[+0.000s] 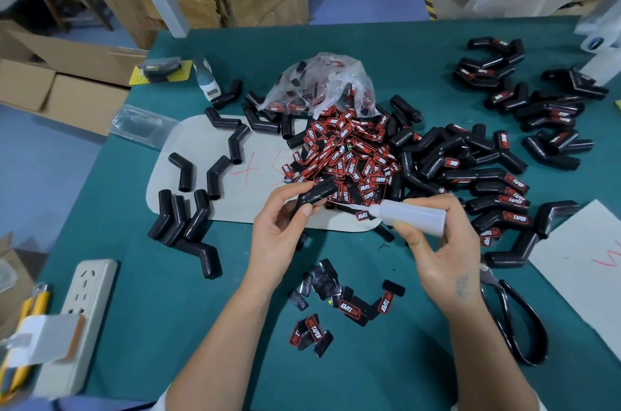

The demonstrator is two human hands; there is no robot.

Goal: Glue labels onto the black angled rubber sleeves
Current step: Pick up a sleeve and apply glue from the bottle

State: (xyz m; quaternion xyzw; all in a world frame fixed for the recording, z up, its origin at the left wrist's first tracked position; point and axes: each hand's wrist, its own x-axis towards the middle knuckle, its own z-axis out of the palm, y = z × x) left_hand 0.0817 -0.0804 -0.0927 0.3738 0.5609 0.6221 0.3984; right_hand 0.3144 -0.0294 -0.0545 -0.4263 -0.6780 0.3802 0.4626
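We are gripping one black angled sleeve (316,194) in our left hand (282,225), its long axis slanting up to the right. Our right hand (440,242) is squeezing the soft translucent glue bottle (411,214); its nozzle is pointing left, seemingly touching a glossy red-black label (362,215) just beside the matte rubber sleeve.

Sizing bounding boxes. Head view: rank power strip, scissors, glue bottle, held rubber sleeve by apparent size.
1. power strip
2. scissors, close to it; both sit near the camera, so unsure
3. glue bottle
4. rubber sleeve, partly covered by the left hand
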